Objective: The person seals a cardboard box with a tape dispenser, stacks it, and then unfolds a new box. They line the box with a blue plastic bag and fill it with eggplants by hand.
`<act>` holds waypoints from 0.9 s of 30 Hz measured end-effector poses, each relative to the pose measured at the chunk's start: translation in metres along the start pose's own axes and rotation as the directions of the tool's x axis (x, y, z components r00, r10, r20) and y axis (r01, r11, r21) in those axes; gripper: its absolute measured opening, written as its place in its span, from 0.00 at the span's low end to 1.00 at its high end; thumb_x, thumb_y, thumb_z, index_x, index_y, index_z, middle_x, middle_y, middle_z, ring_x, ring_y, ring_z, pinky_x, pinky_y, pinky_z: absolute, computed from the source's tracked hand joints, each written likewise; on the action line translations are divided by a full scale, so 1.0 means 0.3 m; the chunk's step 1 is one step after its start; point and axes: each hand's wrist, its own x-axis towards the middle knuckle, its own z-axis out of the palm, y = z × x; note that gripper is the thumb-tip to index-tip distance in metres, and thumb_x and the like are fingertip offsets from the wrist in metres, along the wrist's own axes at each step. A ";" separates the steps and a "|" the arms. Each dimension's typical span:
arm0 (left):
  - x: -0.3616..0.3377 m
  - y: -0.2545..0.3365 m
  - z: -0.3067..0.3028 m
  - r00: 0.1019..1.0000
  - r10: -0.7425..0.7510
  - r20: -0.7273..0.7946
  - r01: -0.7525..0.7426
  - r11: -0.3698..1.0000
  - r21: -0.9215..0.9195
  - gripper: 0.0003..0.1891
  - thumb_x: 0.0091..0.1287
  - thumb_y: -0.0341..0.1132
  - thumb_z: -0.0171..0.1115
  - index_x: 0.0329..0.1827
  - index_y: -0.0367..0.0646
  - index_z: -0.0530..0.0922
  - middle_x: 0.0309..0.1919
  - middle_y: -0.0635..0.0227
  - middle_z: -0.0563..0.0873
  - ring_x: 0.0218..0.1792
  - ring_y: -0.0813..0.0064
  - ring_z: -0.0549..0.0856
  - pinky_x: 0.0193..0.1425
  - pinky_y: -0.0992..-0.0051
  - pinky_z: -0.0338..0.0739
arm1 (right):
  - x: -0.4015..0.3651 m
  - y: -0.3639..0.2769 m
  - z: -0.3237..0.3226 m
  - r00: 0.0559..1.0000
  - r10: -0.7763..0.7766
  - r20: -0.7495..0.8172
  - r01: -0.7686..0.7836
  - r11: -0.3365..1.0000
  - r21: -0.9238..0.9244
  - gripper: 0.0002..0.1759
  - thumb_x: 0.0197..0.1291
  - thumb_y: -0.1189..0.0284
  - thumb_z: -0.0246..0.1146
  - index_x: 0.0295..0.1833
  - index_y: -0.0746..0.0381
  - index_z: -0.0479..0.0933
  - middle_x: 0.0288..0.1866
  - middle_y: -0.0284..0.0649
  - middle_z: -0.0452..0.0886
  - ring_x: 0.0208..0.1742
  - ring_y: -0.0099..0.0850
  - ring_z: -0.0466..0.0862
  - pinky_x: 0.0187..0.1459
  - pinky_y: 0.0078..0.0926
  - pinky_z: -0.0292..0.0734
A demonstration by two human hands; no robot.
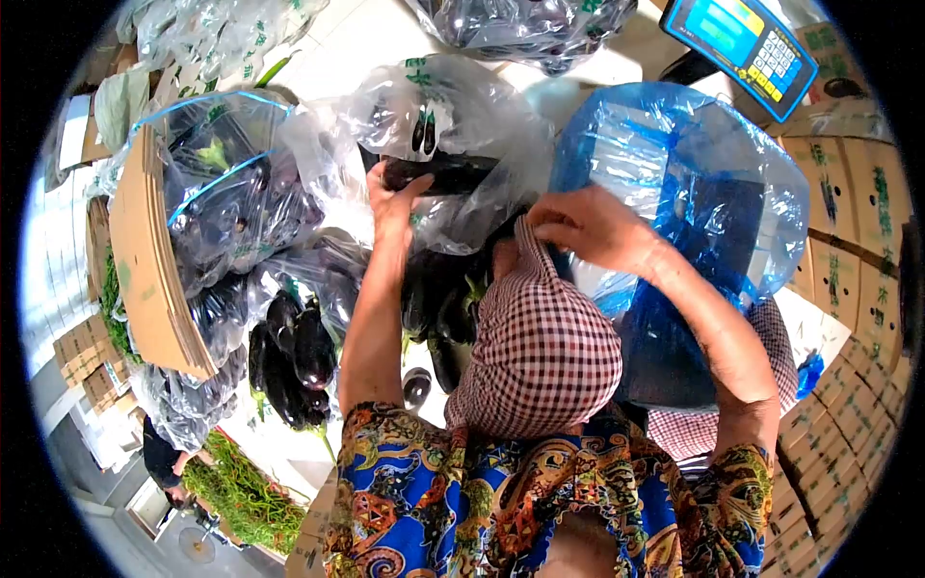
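My left hand (pixel 393 200) is closed around one end of a dark purple eggplant (pixel 448 175), which lies sideways over a clear plastic bag (pixel 385 106) with green print. My right hand (pixel 593 229) has its fingers bent together at the upper edge of a red, black and white checkered cloth (pixel 544 337), gripping it. The cloth bulges up in front of my patterned blouse (pixel 414 491). Below the clear bag, several loose eggplants (pixel 438 308) lie partly hidden by the cloth. Beside my right hand stands a container lined with a blue plastic bag (pixel 776 193).
A scale display (pixel 747 48) stands at top right. Cardboard boxes (pixel 843 202) are stacked along the right. On the left are bagged eggplants (pixel 236 212), a cardboard sheet stack (pixel 149 250) and more eggplants (pixel 299 352). Green and red peppers (pixel 246 491) and another person (pixel 164 458) appear at lower left.
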 end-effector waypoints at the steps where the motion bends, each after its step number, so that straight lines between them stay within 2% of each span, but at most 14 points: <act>1: -0.064 0.051 -0.033 0.998 0.053 -0.027 -0.052 0.998 0.028 0.38 0.42 0.19 0.76 0.58 0.46 0.67 0.44 0.64 0.80 0.42 0.71 0.82 0.44 0.74 0.80 | -0.011 -0.010 -0.012 0.997 -0.050 -0.061 0.050 0.999 0.004 0.12 0.62 0.66 0.60 0.43 0.63 0.78 0.34 0.48 0.82 0.34 0.48 0.83 0.39 0.40 0.77; 3: -0.195 0.165 -0.102 0.978 0.209 -0.021 -0.206 0.974 0.099 0.41 0.39 0.23 0.79 0.59 0.43 0.66 0.47 0.64 0.79 0.45 0.71 0.81 0.52 0.73 0.77 | -0.020 -0.032 -0.040 0.992 0.122 0.022 -0.124 0.982 0.142 0.11 0.62 0.67 0.60 0.44 0.63 0.77 0.33 0.47 0.83 0.33 0.42 0.84 0.38 0.34 0.78; 5: -0.273 0.259 -0.199 0.949 0.316 0.019 -0.314 0.935 0.167 0.46 0.37 0.25 0.81 0.63 0.44 0.65 0.50 0.64 0.79 0.50 0.70 0.79 0.56 0.72 0.76 | -0.027 -0.021 -0.032 0.998 0.003 -0.070 0.004 0.995 0.100 0.09 0.62 0.71 0.61 0.45 0.64 0.78 0.32 0.44 0.83 0.32 0.31 0.84 0.36 0.29 0.77; 8: -0.382 0.458 -0.281 0.940 0.335 0.064 -0.340 0.937 0.082 0.47 0.38 0.24 0.80 0.65 0.44 0.64 0.53 0.65 0.78 0.53 0.69 0.79 0.60 0.70 0.75 | -0.033 -0.111 -0.074 0.995 0.081 -0.064 -0.073 0.991 0.111 0.09 0.60 0.73 0.63 0.45 0.64 0.79 0.31 0.41 0.83 0.32 0.25 0.81 0.35 0.27 0.76; 11: -0.442 0.608 -0.310 0.912 0.384 0.145 -0.385 0.923 -0.018 0.49 0.37 0.22 0.77 0.68 0.47 0.64 0.56 0.65 0.76 0.57 0.68 0.77 0.64 0.69 0.73 | -0.041 -0.169 -0.092 0.983 0.000 -0.184 0.001 1.000 0.007 0.09 0.59 0.73 0.63 0.43 0.67 0.79 0.32 0.43 0.83 0.32 0.29 0.83 0.37 0.27 0.78; 14: -0.480 0.697 -0.276 0.872 0.441 0.213 -0.436 0.897 -0.071 0.50 0.36 0.25 0.77 0.69 0.48 0.63 0.57 0.65 0.76 0.58 0.67 0.76 0.65 0.68 0.72 | -0.067 -0.235 -0.097 0.905 -0.132 -0.403 0.153 0.988 0.021 0.12 0.56 0.74 0.66 0.45 0.66 0.80 0.38 0.45 0.83 0.36 0.35 0.85 0.39 0.29 0.79; 17: -0.515 0.759 -0.187 0.840 0.473 0.266 -0.464 0.880 -0.099 0.52 0.33 0.27 0.78 0.69 0.48 0.63 0.56 0.64 0.77 0.56 0.66 0.78 0.64 0.66 0.73 | -0.130 -0.351 -0.135 0.805 -0.405 -0.433 0.328 0.913 -0.244 0.22 0.49 0.72 0.72 0.51 0.63 0.78 0.50 0.47 0.80 0.48 0.43 0.83 0.48 0.34 0.79; 19: -0.535 0.799 -0.111 0.796 0.505 0.334 -0.506 0.858 -0.090 0.52 0.33 0.28 0.79 0.68 0.47 0.63 0.55 0.63 0.78 0.56 0.66 0.78 0.64 0.66 0.73 | -0.153 -0.391 -0.138 0.748 -0.501 -0.436 0.316 0.845 -0.431 0.36 0.41 0.69 0.76 0.60 0.62 0.73 0.60 0.48 0.74 0.59 0.46 0.76 0.57 0.38 0.74; 20: -0.535 0.814 -0.072 0.772 0.522 0.363 -0.518 0.847 -0.119 0.51 0.34 0.29 0.79 0.68 0.46 0.63 0.55 0.63 0.78 0.57 0.67 0.79 0.64 0.67 0.73 | -0.164 -0.420 -0.141 0.760 -0.495 -0.422 0.327 0.851 -0.410 0.46 0.38 0.67 0.77 0.66 0.61 0.67 0.65 0.49 0.68 0.64 0.47 0.71 0.63 0.40 0.68; 21: -0.543 0.833 -0.018 0.752 0.528 0.395 -0.506 0.846 -0.168 0.49 0.37 0.31 0.79 0.68 0.43 0.64 0.54 0.63 0.79 0.57 0.67 0.79 0.65 0.67 0.72 | -0.169 -0.427 -0.144 0.743 -0.537 -0.400 0.324 0.811 -0.487 0.49 0.38 0.66 0.77 0.69 0.61 0.63 0.67 0.49 0.67 0.64 0.48 0.70 0.63 0.39 0.68; 23: -0.565 0.854 0.084 0.730 0.519 0.445 -0.471 0.853 -0.224 0.47 0.39 0.33 0.79 0.67 0.40 0.64 0.55 0.63 0.79 0.56 0.68 0.79 0.64 0.69 0.72 | -0.172 -0.430 -0.132 0.728 -0.557 -0.399 0.303 0.784 -0.541 0.54 0.36 0.64 0.78 0.72 0.61 0.59 0.64 0.51 0.70 0.60 0.49 0.74 0.61 0.39 0.71; 24: -0.578 0.859 0.148 0.730 0.525 0.437 -0.462 0.851 -0.251 0.46 0.40 0.34 0.79 0.66 0.39 0.65 0.54 0.63 0.79 0.55 0.69 0.80 0.63 0.69 0.74 | -0.174 -0.415 -0.124 0.801 -0.413 -0.433 0.246 0.887 -0.391 0.58 0.34 0.63 0.79 0.73 0.61 0.57 0.60 0.53 0.74 0.55 0.50 0.78 0.58 0.41 0.73; 25: -0.569 0.862 0.189 0.650 0.605 0.459 -0.571 0.788 -0.230 0.38 0.53 0.40 0.74 0.66 0.37 0.67 0.53 0.62 0.79 0.53 0.71 0.80 0.59 0.70 0.76 | -0.184 -0.399 -0.128 0.711 -0.484 -0.510 0.349 0.873 -0.342 0.57 0.37 0.62 0.79 0.73 0.61 0.56 0.56 0.53 0.77 0.52 0.48 0.80 0.55 0.40 0.75; 27: -0.599 0.904 0.251 0.687 0.460 0.563 -0.352 0.888 -0.296 0.32 0.68 0.49 0.61 0.67 0.35 0.66 0.52 0.60 0.80 0.51 0.73 0.81 0.55 0.71 0.78 | -0.264 -0.393 -0.173 0.796 -0.319 -0.515 0.311 0.945 -0.106 0.52 0.41 0.62 0.77 0.71 0.63 0.58 0.57 0.50 0.77 0.56 0.43 0.80 0.56 0.35 0.75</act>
